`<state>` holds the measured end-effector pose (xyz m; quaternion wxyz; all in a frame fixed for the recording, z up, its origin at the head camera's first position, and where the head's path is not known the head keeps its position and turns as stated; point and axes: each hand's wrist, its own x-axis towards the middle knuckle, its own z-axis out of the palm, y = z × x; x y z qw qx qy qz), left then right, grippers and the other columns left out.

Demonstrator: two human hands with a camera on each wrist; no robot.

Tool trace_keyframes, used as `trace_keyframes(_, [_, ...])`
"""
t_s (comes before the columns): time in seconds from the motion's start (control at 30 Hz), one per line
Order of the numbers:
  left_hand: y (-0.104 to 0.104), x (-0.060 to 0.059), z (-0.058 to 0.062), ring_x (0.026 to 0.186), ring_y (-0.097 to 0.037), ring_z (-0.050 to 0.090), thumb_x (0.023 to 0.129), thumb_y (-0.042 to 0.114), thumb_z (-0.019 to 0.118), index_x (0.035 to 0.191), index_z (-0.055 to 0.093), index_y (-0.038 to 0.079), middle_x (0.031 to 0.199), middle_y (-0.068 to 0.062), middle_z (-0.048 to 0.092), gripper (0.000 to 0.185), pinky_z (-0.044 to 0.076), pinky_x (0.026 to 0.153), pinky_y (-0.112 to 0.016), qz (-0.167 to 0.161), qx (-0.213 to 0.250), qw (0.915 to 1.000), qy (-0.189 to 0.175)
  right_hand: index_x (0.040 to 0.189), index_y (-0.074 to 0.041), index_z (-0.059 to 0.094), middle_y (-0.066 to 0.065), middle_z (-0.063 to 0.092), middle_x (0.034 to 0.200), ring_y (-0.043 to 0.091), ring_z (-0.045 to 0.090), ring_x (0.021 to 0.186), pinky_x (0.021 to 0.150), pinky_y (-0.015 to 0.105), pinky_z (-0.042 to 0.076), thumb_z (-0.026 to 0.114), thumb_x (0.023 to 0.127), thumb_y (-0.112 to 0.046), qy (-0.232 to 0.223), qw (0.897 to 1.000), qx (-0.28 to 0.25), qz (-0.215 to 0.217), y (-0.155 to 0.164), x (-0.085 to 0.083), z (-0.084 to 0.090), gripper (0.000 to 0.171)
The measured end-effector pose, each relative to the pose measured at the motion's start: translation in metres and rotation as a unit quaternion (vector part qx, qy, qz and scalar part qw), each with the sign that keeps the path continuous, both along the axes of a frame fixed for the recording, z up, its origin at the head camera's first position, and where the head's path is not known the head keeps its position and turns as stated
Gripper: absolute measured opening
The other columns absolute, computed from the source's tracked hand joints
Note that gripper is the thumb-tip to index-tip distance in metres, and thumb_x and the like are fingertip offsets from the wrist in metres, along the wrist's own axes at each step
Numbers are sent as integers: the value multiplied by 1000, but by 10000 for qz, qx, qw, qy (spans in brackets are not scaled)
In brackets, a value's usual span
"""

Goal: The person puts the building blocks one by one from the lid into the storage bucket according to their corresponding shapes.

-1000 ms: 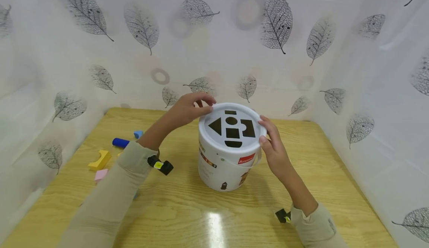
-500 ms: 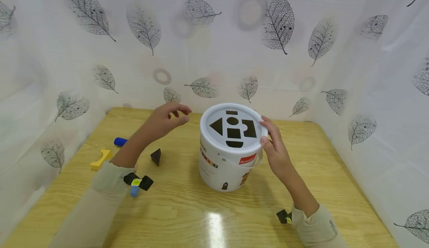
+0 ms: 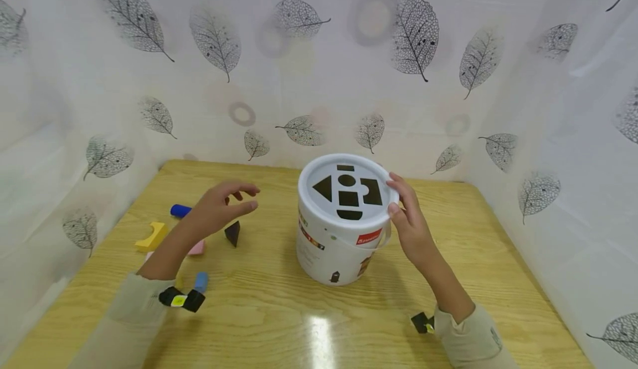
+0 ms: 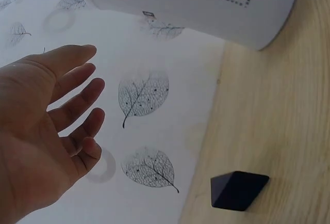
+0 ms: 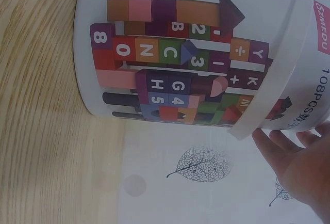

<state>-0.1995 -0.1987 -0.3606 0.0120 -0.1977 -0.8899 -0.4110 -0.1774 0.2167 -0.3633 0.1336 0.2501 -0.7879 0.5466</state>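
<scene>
A white toy-block bucket (image 3: 319,258) stands upright on the table, its lid (image 3: 324,208) cut with several shaped holes, one of them triangular. My right hand (image 3: 411,222) holds the lid's right rim, fingertips curved over the edge and thumb lower on the side. In the right wrist view these fingers (image 5: 278,144) lie against the bucket near its handle. To the left of the bucket, my left hand (image 3: 221,205) hovers with loosely bent fingers and nothing in them. Just below that hand in the head view, a dark triangular block (image 3: 232,234) lies on the table.
More blocks lie around the left forearm: a blue cylinder (image 3: 180,210), a yellow arch (image 3: 152,237), a pink block (image 3: 197,247) and a light blue block (image 3: 201,282). A leaf-patterned white curtain (image 3: 309,70) encloses the wooden table (image 3: 279,313) at back and sides.
My left hand has left the lid's left rim and moved left and toward me, uncovering the dark triangular block and others. My right hand stays on the rim.
</scene>
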Motion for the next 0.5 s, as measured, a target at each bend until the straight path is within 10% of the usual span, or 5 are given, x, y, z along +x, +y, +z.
trace_keyframes(0.5, [-41, 15, -44, 120, -36, 52, 98, 41, 65, 140, 57, 10, 141, -15, 57, 52, 49, 87, -45, 192, -323, 9969, -689, 152, -10, 36, 4, 22, 165, 26, 27, 148, 105, 12, 39, 37, 107, -12, -1, 10000, 6, 32, 0, 0, -1, 45])
